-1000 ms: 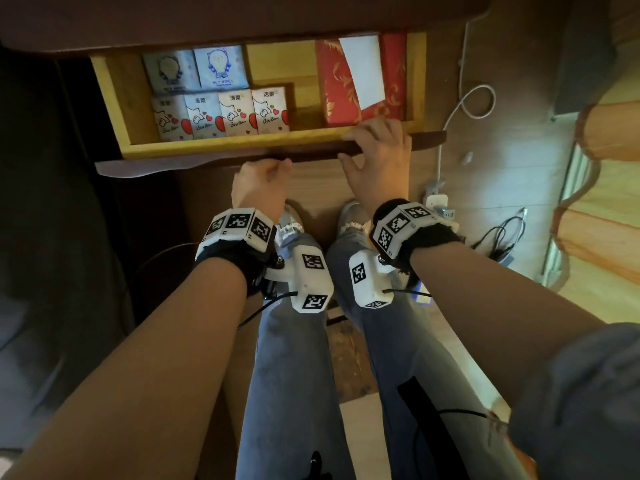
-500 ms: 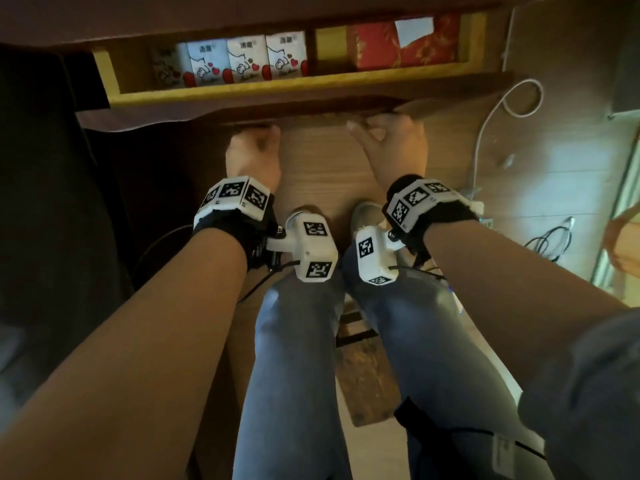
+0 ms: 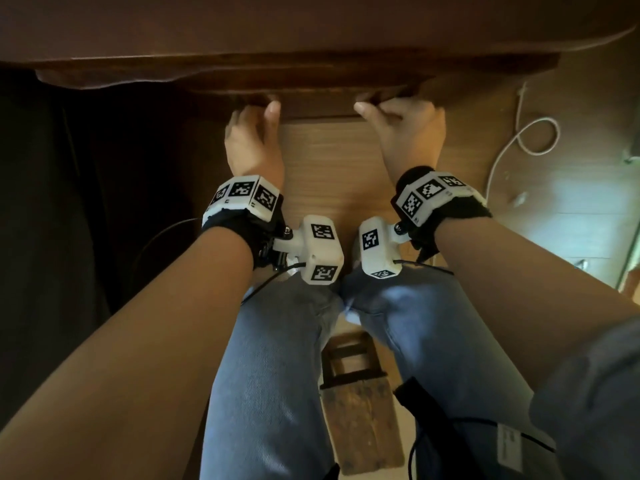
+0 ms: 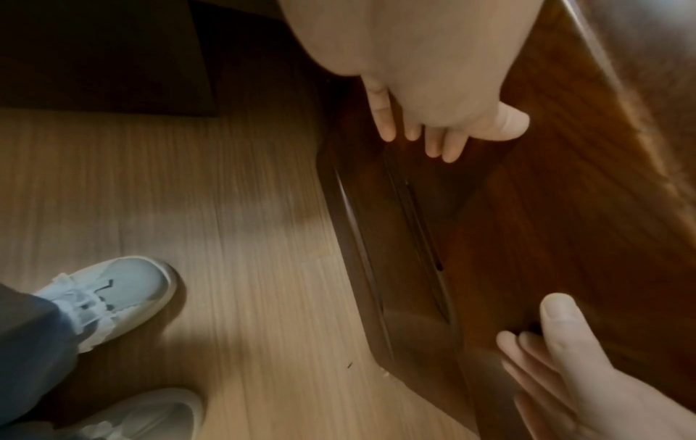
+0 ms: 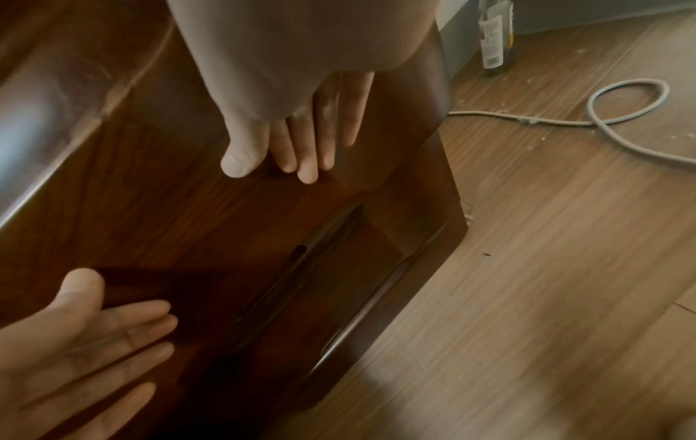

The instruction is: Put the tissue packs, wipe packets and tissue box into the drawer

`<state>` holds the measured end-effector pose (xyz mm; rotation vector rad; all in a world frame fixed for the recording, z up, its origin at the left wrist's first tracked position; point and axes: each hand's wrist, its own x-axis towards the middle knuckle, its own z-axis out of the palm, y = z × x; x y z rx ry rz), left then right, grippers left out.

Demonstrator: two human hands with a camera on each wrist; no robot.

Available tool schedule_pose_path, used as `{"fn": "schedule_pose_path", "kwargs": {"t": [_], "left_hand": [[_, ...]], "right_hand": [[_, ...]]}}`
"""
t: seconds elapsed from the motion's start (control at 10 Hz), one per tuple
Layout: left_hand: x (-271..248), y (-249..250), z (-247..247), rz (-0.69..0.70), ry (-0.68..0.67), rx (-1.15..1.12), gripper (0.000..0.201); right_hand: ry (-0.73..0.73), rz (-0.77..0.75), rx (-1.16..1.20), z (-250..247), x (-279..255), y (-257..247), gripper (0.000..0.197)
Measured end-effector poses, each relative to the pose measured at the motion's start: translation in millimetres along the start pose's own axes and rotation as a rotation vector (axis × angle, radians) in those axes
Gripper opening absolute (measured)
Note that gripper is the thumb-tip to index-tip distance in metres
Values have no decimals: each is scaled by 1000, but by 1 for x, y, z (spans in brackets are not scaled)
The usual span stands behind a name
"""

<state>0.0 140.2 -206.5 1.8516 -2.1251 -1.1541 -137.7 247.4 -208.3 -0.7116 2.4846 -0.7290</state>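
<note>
The dark wooden drawer front [image 3: 311, 81] sits flush under the cabinet top, so the tissue packs, wipe packets and tissue box are out of sight. My left hand [image 3: 252, 133] lies against the drawer front with straight fingers [image 4: 433, 143], holding nothing. My right hand [image 3: 405, 129] rests on it a little further right, its fingers [image 5: 309, 154] also straight and flat on the wood. In the wrist views a long recessed handle slot [image 4: 414, 223] runs across the drawer front [image 5: 169, 208] between the two hands. Neither hand is in the slot.
A white cable [image 3: 533, 133] loops on the wooden floor to the right, with a bottle [image 5: 497, 38] beyond it. A small wooden stool [image 3: 360, 410] stands between my legs. My light shoes [image 4: 113, 297] are on the floor below the cabinet.
The drawer has slid from open to fully in, hiding the packs and the red tissue box. Both hands followed it forward and now lie flat on its front.
</note>
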Motion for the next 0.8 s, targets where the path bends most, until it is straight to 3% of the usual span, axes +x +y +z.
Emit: {"fn": "schedule_pose_path", "kwargs": {"t": [0.3, 0.5, 0.7, 0.8], "left_hand": [[22, 4, 5, 36, 47, -38, 40], [15, 10, -5, 58, 2, -18, 40], [-23, 27, -39, -21, -117, 79, 41], [-63, 40, -69, -70, -195, 23, 39]], "right_hand": [[55, 35, 68, 9, 22, -6, 41], [19, 56, 223, 2, 15, -9, 32], [-241, 251, 383, -42, -15, -23, 34], [-327, 363, 483, -86, -47, -36, 29]]}}
